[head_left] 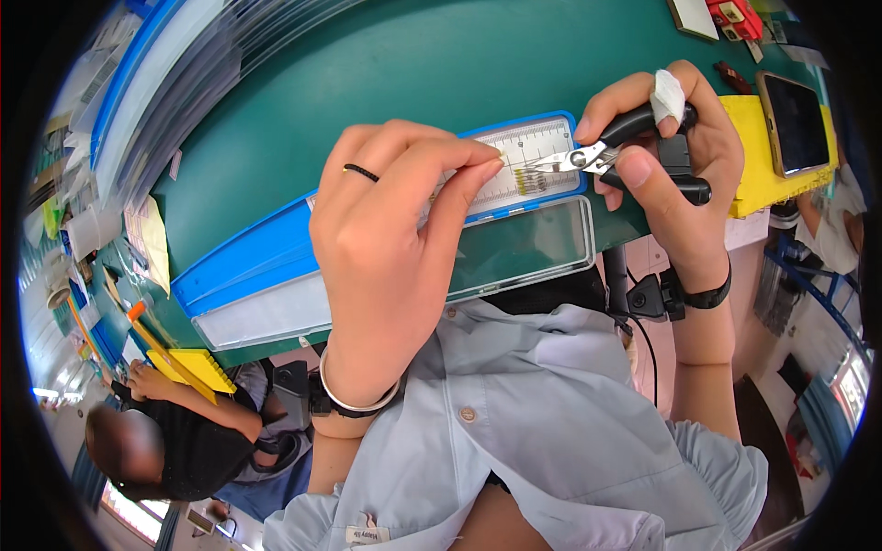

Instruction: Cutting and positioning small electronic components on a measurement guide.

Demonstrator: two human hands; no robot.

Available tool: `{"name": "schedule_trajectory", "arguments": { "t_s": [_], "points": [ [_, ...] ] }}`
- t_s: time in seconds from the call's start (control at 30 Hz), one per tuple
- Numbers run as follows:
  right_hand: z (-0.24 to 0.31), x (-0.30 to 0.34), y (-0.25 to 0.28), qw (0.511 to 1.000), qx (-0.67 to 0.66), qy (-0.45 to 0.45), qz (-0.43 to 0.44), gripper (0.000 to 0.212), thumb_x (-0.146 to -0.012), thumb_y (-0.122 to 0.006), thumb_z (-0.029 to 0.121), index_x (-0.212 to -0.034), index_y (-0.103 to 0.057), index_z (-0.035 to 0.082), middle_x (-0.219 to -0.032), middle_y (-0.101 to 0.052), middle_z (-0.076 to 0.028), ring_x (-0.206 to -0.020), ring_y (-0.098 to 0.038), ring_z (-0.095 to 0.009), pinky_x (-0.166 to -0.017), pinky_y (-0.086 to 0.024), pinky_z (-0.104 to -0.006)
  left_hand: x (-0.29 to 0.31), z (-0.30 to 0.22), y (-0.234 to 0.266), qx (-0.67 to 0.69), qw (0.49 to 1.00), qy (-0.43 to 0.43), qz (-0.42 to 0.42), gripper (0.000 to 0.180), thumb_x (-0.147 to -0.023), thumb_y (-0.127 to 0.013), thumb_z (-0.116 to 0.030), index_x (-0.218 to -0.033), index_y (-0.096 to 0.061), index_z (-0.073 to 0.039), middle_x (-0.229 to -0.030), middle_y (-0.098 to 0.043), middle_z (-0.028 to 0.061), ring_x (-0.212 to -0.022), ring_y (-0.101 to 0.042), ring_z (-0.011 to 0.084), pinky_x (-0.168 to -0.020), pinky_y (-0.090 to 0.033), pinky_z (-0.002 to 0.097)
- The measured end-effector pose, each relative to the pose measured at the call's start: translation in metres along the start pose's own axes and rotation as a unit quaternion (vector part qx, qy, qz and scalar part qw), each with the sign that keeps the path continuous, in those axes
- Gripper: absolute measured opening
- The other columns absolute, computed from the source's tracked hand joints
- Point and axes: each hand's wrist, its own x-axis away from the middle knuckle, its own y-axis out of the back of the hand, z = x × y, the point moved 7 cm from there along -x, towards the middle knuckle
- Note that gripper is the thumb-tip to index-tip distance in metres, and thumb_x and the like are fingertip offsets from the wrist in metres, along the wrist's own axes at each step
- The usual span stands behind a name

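Observation:
My right hand (pixel 694 174) is wrapped round small black-handled pliers (pixel 556 163), white material wrapped on one finger. The slim metal jaws point left, over a ruled white scale (pixel 556 138) in an open blue-edged case (pixel 239 253). Close to the jaw tips, thumb and forefinger of my left hand (pixel 386 211) pinch together. A tiny pale bit shows at these fingertips; what they hold is too small to name. Below the jaws, several thin yellowish wire-like pieces (pixel 530 181) lie side by side on the scale. The clear lid (pixel 528 243) lies folded toward me. My left hand covers the case's middle.
A phone (pixel 792 124) rests on a yellow pad (pixel 742 156) at the right of the green table (pixel 386 69). Layered clear sheets with a blue edge (pixel 147 73) stand far left. Another person (pixel 197 432) sits at the lower left, beside a yellow notebook (pixel 204 369).

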Motion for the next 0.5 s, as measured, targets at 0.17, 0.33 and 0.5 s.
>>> {"name": "schedule_trajectory", "arguments": {
  "t_s": [0.17,0.33,0.5],
  "points": [
    [-0.0002,-0.0016,-0.0036,1.0,-0.015,0.01,0.01,0.048,-0.086,-0.077,0.031,-0.094,-0.035,0.007,-0.098,-0.066,-0.022,-0.064,-0.06,-0.009,-0.053,-0.051,-0.0182,0.0029,0.0025,-0.0036,0.018,1.0,0.003,0.012,0.008,-0.079,-0.076,0.001,-0.085,-0.072,-0.002,-0.085,-0.069,0.0065,-0.083,-0.059,0.0203,-0.075,-0.046,0.0302],
    [-0.0016,0.0003,0.001,1.0,-0.028,0.0,0.004,0.048,-0.088,-0.076,0.031,-0.095,-0.034,0.007,-0.099,-0.065,-0.023,-0.063,-0.059,-0.01,-0.052,-0.05,-0.0187,0.0045,0.0017,-0.0023,0.027,1.0,0.007,0.008,0.008,-0.08,-0.076,0.0,-0.086,-0.071,-0.002,-0.085,-0.068,0.0067,-0.084,-0.059,0.0213,-0.078,-0.045,0.0312],
    [-0.0013,-0.0002,-0.0011,1.0,-0.019,0.008,0.009,0.047,-0.089,-0.075,0.03,-0.094,-0.034,0.007,-0.098,-0.065,-0.023,-0.064,-0.059,-0.011,-0.052,-0.05,-0.0193,0.0061,0.0038,-0.0011,0.035,0.999,0.012,0.007,0.008,-0.081,-0.075,-0.001,-0.087,-0.069,-0.002,-0.086,-0.068,0.007,-0.085,-0.059,0.0219,-0.08,-0.045,0.0318]
  ]
}}
